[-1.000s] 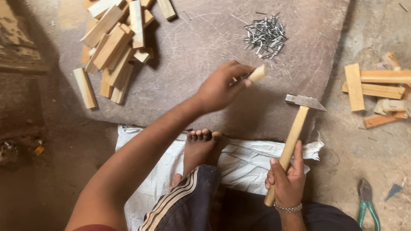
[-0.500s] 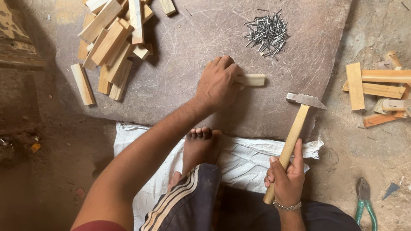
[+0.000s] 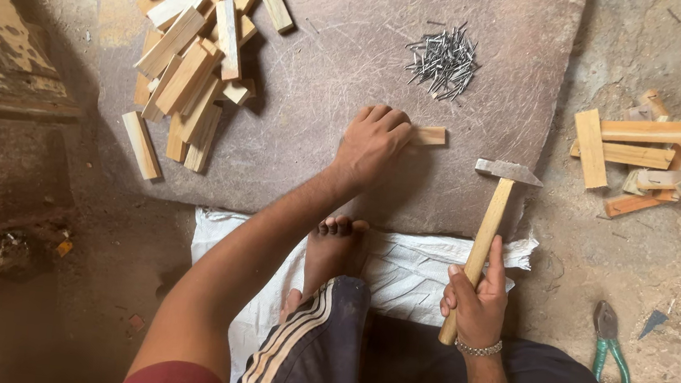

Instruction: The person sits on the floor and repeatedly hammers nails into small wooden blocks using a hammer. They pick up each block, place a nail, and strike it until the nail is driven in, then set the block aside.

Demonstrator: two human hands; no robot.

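Slab: grey stone slab (image 3: 324,91) on the floor, bearing a nail pile (image 3: 444,58) and wood offcuts (image 3: 191,72).
Left hand (image 3: 372,143): palm down, grip pressing a small wood block (image 3: 429,136) flat onto the slab.
Right hand (image 3: 476,298): grip closed round the hammer (image 3: 489,229), head raised.

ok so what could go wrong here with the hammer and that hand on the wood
1. The left hand covers most of the small pale wooden block on the grey stone slab; a strike from the wooden-handled steel hammer could hit its fingers.
2. The right hand grips the handle low, so aim may wander.
3. The bare foot lies near the slab's edge, where a dropped hammer might land.
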